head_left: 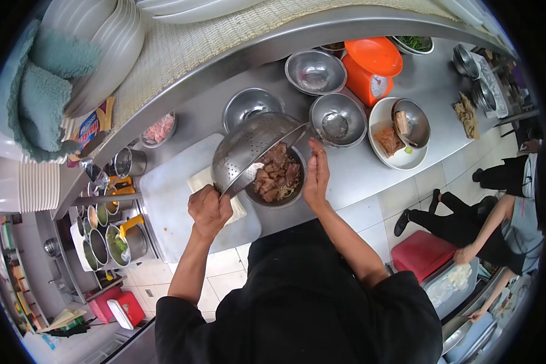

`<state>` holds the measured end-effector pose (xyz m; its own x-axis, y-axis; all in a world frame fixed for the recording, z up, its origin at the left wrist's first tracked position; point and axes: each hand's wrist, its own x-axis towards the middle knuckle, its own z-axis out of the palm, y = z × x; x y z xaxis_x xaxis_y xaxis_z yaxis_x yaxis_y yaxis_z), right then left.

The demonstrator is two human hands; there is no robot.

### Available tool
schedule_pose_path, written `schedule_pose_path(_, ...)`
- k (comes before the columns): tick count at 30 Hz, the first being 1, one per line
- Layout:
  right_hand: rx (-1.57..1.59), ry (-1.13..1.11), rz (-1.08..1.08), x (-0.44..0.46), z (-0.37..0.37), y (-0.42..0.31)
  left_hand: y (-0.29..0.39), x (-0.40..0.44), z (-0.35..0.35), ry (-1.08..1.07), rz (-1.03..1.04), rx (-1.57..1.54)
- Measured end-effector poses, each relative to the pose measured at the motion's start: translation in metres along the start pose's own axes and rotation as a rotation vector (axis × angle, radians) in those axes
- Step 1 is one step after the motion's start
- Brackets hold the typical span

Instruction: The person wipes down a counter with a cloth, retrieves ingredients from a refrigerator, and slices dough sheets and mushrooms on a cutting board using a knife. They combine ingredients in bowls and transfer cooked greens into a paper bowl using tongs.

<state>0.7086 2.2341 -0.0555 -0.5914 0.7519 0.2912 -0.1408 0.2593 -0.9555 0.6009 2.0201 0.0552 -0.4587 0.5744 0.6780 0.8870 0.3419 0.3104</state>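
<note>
My left hand (210,209) is closed around the near edge of a perforated metal colander (252,142). The colander is tipped steeply on its side over a metal bowl (277,201). Chunks of browned meat (277,170) lie in the bowl, with some pale strands at their lower edge. My right hand (316,173) is held upright along the bowl's right side, fingers stretched out and close to the colander's far end. Whether it touches the bowl or the colander, I cannot tell. Under the colander and bowl, a folded pale cloth (233,209) rests on a white cutting board (173,203).
Metal bowls (338,120) stand behind, near an orange scale (370,70). A white basin (385,115) at the right holds a smaller metal bowl and brown pieces. Pink meat (159,129) is at the left. Sauce containers (116,246) sit lower left. Other people work at right.
</note>
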Motion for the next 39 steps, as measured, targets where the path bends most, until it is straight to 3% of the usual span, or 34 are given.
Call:
schedule_pose_path(5,0.018,-0.066,0.109,-0.006,0.001,0.008,0.004,0.009,-0.015,-0.049,0.162,-0.007)
schedule_pose_path(10,0.106,0.008,0.187,-0.008,0.004,0.009,0.005,0.015,-0.020,-0.051,0.220,0.007)
schedule_pose_path(25,0.249,-0.026,0.243,0.007,0.002,0.010,0.014,0.020,-0.039,-0.038,0.119,0.095)
schedule_pose_path(28,0.264,-0.018,0.223,0.010,0.003,0.015,0.004,0.019,-0.027,-0.005,-0.208,0.297)
schedule_pose_path(29,0.274,-0.010,0.225,0.008,0.002,0.016,0.001,0.022,-0.018,0.040,-0.487,0.132)
schedule_pose_path(31,0.270,-0.045,0.246,0.011,-0.003,0.005,-0.012,0.044,0.002,0.091,-0.729,-0.074)
schedule_pose_path(33,0.275,-0.048,0.252,0.012,-0.007,-0.002,-0.046,0.060,0.047,0.354,-0.986,-0.496)
schedule_pose_path(35,0.287,-0.025,0.241,0.010,-0.010,-0.005,-0.104,0.071,0.094,0.339,-1.120,-0.827)
schedule_pose_path(37,0.247,-0.036,0.237,0.009,-0.016,-0.010,-0.114,0.121,0.134,0.342,-1.239,-1.000)
schedule_pose_path(39,0.180,-0.043,0.270,0.007,-0.021,-0.027,-0.130,0.160,0.182,0.342,-1.145,-1.186)
